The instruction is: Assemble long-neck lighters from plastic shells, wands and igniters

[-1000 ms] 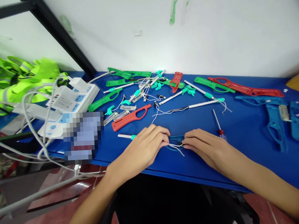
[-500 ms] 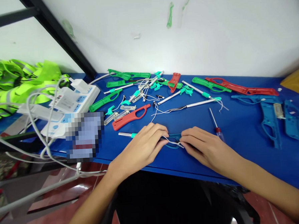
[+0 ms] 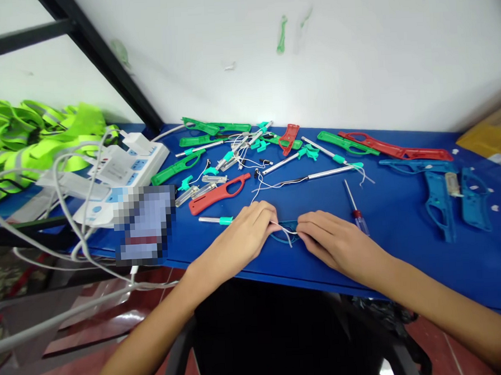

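Near the front edge of the blue table, my left hand (image 3: 253, 232) pinches a thin white wire (image 3: 284, 229). My right hand (image 3: 326, 236), a short gap to the right, is closed on the same wire's other side. Below the wire, between the hands, lies a blue plastic casing (image 3: 283, 237), partly covered by my fingers. A metal tube with a teal end (image 3: 216, 220) lies beside my left hand. To the right of my right hand rests a screwdriver (image 3: 356, 211). A red casing (image 3: 219, 194) lies behind my left hand.
Several metal rods (image 3: 283, 162), wires and green casings (image 3: 178, 168) spread along the back of the table (image 3: 388, 253). Blue casings (image 3: 440, 200) lie at right. A power strip (image 3: 148, 165), a blurred phone (image 3: 147, 223) and cables stand left, near yellow-green straps (image 3: 33, 137).
The view has shifted slightly. The gap between my hands is slightly narrower, and the white wire's loose ends now hang down between them.
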The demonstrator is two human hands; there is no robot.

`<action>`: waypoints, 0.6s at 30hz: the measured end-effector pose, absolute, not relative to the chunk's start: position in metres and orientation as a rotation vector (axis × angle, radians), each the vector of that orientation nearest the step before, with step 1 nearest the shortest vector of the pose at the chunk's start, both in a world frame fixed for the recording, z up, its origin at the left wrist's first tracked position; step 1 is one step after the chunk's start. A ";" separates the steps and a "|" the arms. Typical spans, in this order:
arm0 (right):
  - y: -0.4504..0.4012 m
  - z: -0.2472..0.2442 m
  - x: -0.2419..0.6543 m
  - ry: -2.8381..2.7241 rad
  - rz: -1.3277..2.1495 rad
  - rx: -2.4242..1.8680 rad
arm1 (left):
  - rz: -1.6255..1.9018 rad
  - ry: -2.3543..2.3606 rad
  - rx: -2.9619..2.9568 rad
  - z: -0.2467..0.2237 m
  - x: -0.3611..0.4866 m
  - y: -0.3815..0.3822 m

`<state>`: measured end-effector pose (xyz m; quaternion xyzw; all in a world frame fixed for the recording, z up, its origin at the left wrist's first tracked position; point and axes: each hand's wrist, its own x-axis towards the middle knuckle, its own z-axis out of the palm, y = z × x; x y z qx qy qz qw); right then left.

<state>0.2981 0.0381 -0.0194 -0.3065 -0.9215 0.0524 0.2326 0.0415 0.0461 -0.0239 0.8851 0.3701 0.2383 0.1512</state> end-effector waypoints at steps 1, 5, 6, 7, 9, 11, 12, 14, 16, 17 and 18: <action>0.039 -0.019 0.299 -2.539 0.148 -0.835 | 0.688 1.072 2.538 -0.025 0.043 0.047; 0.040 -0.018 0.302 -2.547 0.170 -0.824 | 0.688 1.137 2.555 -0.028 0.048 0.047; 0.040 -0.018 0.302 -2.539 0.192 -0.830 | 0.687 1.151 2.558 -0.028 0.050 0.047; 0.041 -0.017 0.302 -2.530 0.219 -0.841 | 0.691 1.163 2.560 -0.029 0.051 0.047; 0.042 -0.016 0.301 -2.533 0.277 -0.873 | 0.695 1.175 2.561 -0.029 0.051 0.047; 0.044 -0.014 0.299 -2.554 0.309 -0.907 | 0.693 1.170 2.561 -0.030 0.051 0.047; 0.045 -0.013 0.298 -2.572 0.312 -0.914 | 0.694 1.163 2.560 -0.030 0.051 0.047; 0.047 -0.009 0.297 -2.606 0.306 -0.905 | 0.703 1.141 2.550 -0.030 0.049 0.047; 0.049 -0.006 0.296 -2.632 0.297 -0.885 | 0.733 1.114 2.524 -0.030 0.048 0.047; 0.050 -0.004 0.297 -2.643 0.303 -0.874 | 0.747 1.102 2.505 -0.030 0.047 0.046; 0.051 -0.003 0.297 -2.649 0.310 -0.869 | 0.758 1.096 2.486 -0.029 0.047 0.046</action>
